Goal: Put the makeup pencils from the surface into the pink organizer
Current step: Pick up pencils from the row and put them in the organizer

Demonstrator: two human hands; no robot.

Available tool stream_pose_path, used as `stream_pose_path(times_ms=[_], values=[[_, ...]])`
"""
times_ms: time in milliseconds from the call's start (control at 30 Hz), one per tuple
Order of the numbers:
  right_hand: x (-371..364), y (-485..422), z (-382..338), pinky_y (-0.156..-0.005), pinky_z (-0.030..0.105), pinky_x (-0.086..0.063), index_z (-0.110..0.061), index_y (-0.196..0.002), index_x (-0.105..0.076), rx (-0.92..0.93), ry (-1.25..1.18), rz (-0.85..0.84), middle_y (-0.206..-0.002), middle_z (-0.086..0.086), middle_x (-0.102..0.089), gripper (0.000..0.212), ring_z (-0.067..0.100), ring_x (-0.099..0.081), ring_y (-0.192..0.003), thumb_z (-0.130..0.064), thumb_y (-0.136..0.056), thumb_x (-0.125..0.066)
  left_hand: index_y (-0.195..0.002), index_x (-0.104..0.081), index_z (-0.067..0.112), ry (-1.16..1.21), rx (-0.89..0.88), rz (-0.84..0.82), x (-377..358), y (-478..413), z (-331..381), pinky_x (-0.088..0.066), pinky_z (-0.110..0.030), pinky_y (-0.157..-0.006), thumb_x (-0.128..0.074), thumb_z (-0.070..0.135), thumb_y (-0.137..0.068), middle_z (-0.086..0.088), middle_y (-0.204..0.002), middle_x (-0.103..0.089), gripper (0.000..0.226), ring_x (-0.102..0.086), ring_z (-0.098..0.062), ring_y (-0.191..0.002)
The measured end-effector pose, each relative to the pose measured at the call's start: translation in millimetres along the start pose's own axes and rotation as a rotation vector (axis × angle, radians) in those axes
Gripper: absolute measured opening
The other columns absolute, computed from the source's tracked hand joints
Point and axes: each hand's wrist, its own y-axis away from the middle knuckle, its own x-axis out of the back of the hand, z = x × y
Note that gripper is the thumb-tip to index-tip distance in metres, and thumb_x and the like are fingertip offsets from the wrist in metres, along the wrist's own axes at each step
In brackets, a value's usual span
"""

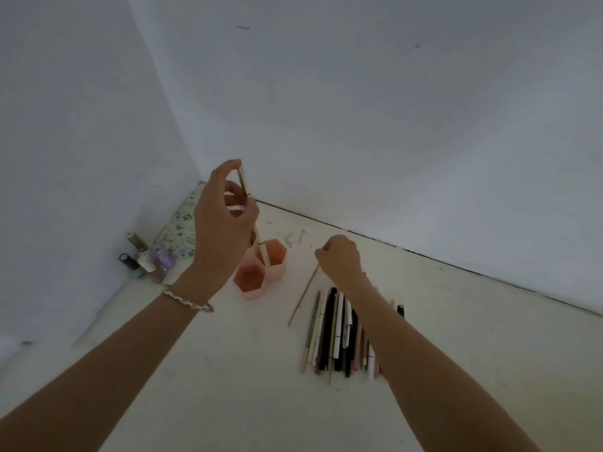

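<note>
A pink organizer [277, 269] made of hexagonal cups stands on the white surface near the corner. My left hand [222, 220] hovers above it, pinching a pale makeup pencil [261, 246] upright, its lower end inside the right rear cup. To the right, my right hand [341, 257] grips a thin tan pencil [301, 300] by its top, the tip slanting down to the surface. A pile of several makeup pencils [336, 334], black, white and pink, lies below that hand, partly hidden by my right forearm.
Several nail polish bottles [145, 261] stand in the left corner beside a floral pouch [177, 230]. White walls meet the surface close behind the organizer. A black-capped item [400, 310] lies right of my forearm.
</note>
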Motion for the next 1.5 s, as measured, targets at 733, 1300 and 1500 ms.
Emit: stream_pose_path(times_ms=[733, 1300, 1500], values=[[63.9, 37.8, -120.3, -0.065, 0.021, -0.045, -0.016, -0.084, -0.067, 0.422, -0.421, 0.465, -0.074, -0.008, -0.063, 0.008, 0.011, -0.056, -0.071, -0.011, -0.085, -0.061, -0.118, -0.056, 0.007, -0.120, -0.093, 0.155, 50.4, -6.4, -60.7, -0.049, -0.015, -0.082, -0.047, -0.006, -0.083, -0.008, -0.118, -0.055, 0.039, -0.056, -0.011, -0.097], [63.3, 47.1, -20.0, -0.077, 0.021, -0.046, -0.023, -0.100, -0.064, 0.290, -0.383, 0.456, -0.092, -0.005, -0.070, 0.021, 0.016, -0.061, -0.085, -0.006, -0.091, -0.054, -0.118, -0.052, 0.010, -0.585, 0.073, -0.832, -66.3, 111.7, -56.7, -0.051, -0.032, -0.082, -0.049, 0.016, -0.095, -0.007, -0.106, -0.064, 0.024, -0.062, -0.023, -0.098], [83.0, 59.1, 35.5, -0.067, 0.014, -0.044, -0.023, -0.091, -0.066, 0.163, -0.394, 0.441, -0.082, -0.011, -0.068, 0.022, 0.003, -0.059, -0.068, -0.004, -0.090, -0.055, -0.128, -0.041, 0.007, -0.778, 0.130, -0.842, -94.2, 128.4, -61.0, -0.051, -0.037, -0.079, -0.043, 0.012, -0.096, -0.012, -0.116, -0.059, 0.033, -0.063, -0.029, -0.100]])
